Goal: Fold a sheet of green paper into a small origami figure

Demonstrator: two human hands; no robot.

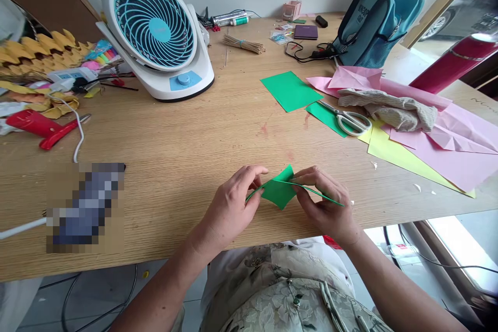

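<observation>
A folded piece of green paper point(280, 194) is held between both hands, just above the front edge of the table. My left hand point(236, 202) pinches its left side between thumb and fingers. On the other side, my right hand point(326, 199) grips the paper, and a thin folded edge sticks out over the fingers to the right. The middle part of the paper stands up as a small diamond-like panel between the hands. Beyond them lie a flat green square sheet point(291, 91) and a smaller green piece point(327, 117), partly under scissors point(353, 122).
A white and blue fan point(157, 31) stands at the back left. To the right are pink paper point(447, 155), yellow paper point(408, 158), grey gloves point(392, 106), a red bottle point(453, 65) and a teal bag point(377, 26). A red glue gun point(42, 127) lies left; thin sticks point(244, 44) lie behind.
</observation>
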